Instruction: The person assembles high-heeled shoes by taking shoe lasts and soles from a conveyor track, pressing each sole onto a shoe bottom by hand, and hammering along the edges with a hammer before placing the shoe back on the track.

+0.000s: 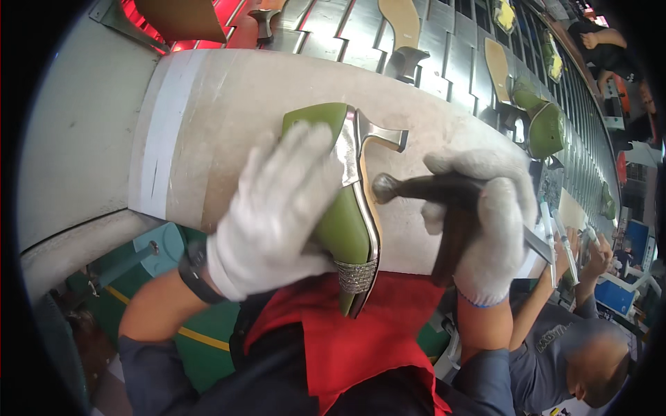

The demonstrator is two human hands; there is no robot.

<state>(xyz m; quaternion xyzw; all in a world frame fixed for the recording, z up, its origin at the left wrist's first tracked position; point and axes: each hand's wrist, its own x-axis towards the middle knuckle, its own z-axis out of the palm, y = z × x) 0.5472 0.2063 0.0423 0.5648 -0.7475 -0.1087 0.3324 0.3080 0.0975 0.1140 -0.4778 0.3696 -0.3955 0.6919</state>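
A green high-heeled shoe [349, 225] lies on its side on the pale worktable [236, 97], its toe toward me. Its heel is metallic silver and points right; a silver strip edges the sole and a glittering band crosses near the toe. My left hand [270, 215], in a white glove and blurred by motion, holds the shoe from the left. In my gloved right hand [496, 229] is a dark hammer [444, 188]. The hammer's rounded head is just right of the sole, below the heel; whether it touches cannot be told.
Behind the table runs a slatted metal conveyor [444, 62] carrying insoles [402, 24], heels and another green shoe [546, 130]. A red-lit unit [180, 21] stands at the far left. On the right a co-worker [555, 353] has both hands up near white, slender tools.
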